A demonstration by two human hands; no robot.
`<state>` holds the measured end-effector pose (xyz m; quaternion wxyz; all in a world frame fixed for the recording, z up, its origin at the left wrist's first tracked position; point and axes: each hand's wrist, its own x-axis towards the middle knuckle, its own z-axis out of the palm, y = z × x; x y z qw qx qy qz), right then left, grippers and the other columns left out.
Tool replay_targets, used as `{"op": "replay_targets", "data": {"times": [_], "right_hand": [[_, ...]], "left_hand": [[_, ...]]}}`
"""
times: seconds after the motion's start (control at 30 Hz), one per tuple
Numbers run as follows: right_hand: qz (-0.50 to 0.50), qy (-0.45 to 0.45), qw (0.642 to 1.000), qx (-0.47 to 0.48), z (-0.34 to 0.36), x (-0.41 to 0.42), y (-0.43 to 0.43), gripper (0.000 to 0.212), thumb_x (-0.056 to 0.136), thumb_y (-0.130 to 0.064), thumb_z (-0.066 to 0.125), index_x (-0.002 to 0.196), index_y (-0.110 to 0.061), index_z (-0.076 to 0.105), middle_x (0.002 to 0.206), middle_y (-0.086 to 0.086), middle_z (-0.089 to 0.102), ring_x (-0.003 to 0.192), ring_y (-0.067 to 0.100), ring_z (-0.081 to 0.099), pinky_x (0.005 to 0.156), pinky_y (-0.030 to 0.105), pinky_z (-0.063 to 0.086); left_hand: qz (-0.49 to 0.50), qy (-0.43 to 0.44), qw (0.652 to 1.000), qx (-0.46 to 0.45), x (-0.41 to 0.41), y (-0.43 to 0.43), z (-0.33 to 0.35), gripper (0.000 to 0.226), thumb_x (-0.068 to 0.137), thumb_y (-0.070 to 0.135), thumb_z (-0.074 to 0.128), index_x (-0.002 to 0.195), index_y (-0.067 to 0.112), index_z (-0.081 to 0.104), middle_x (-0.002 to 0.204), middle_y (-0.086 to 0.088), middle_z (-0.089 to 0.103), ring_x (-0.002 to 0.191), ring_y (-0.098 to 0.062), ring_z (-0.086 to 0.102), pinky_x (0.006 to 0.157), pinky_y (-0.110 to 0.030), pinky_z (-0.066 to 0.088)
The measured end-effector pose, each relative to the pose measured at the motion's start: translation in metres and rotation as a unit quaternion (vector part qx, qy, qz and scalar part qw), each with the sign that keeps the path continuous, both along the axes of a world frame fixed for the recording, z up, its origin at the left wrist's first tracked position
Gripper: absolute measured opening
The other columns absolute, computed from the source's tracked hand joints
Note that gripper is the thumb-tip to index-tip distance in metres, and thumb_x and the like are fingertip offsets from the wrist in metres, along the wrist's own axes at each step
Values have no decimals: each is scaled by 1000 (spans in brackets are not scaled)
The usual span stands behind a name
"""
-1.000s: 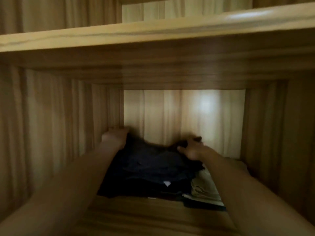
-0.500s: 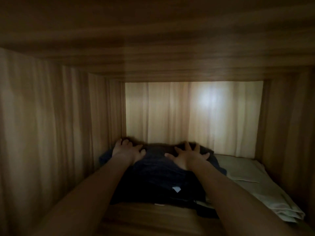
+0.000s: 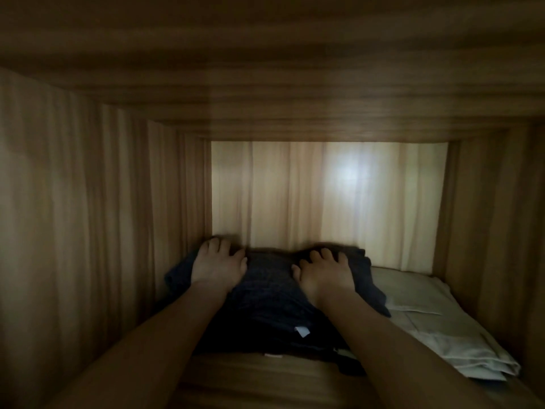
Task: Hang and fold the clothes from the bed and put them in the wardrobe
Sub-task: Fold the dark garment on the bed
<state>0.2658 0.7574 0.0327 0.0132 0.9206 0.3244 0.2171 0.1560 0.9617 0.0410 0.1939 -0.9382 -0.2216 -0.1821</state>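
Observation:
A stack of folded dark navy clothes [image 3: 267, 302] lies on the wooden wardrobe shelf [image 3: 236, 379], pushed toward the back left corner. My left hand [image 3: 218, 267] lies palm down on the stack's far left part, fingers reaching its back edge. On the far right part rests my right hand [image 3: 323, 271], fingers slightly bent over the fabric. A small white label [image 3: 302, 331] shows on the front of the stack.
Folded pale beige clothes [image 3: 436, 323] lie on the shelf to the right of the dark stack. The compartment is closed in by a left wall [image 3: 103, 231], right wall [image 3: 495, 231], lit back panel [image 3: 324, 196] and the shelf above [image 3: 265, 69].
My head has moved further into the compartment. Both hands went from spread fingers to lying closer together on the dark stack, which sits slightly deeper.

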Motion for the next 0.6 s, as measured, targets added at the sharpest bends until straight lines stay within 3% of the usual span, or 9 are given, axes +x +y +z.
{"op": "replay_targets", "data": {"times": [0.07, 0.17, 0.23, 0.5, 0.6], "right_hand": [[-10, 81, 997, 12, 1, -6, -5, 63, 103, -58, 10, 151, -29, 40, 164, 9, 22, 152, 33, 9, 117, 64, 10], [-7, 168, 985, 33, 4, -9, -12, 77, 96, -72, 0, 158, -34, 24, 170, 2, 3, 155, 29, -11, 118, 67, -4], [-8, 177, 984, 33, 4, -8, -14, 82, 93, -76, -2, 159, -35, 21, 170, 0, 0, 154, 28, -14, 118, 67, -7], [-6, 161, 986, 39, -1, -3, -13, 75, 95, -73, 3, 159, -37, 21, 170, -2, -3, 154, 25, -16, 119, 65, -7], [-3, 163, 986, 38, -2, -4, -15, 73, 96, -71, 3, 159, -38, 20, 170, -3, -6, 154, 24, -18, 119, 64, -8]], "left_hand": [[3, 2, 1000, 2, -6, -4, -3, 52, 108, 45, 17, 151, 28, 41, 147, -12, 47, 134, -31, 41, 117, -39, 22], [-8, 25, 999, -48, -10, -2, 1, 58, 107, 49, 11, 160, 27, 21, 149, -15, 47, 135, -31, 42, 119, -39, 21], [-12, 41, 997, -66, -10, 0, 4, 61, 105, 51, 5, 161, 27, 14, 151, -14, 45, 137, -30, 40, 119, -39, 20], [-19, 65, 995, -71, -10, -1, 6, 59, 106, 49, 4, 160, 29, 15, 154, -12, 41, 141, -27, 36, 120, -40, 16], [-28, 92, 990, -106, -13, 0, 9, 61, 105, 53, 1, 161, 30, 8, 164, -14, 24, 150, -26, 22, 123, -40, 6]]}}
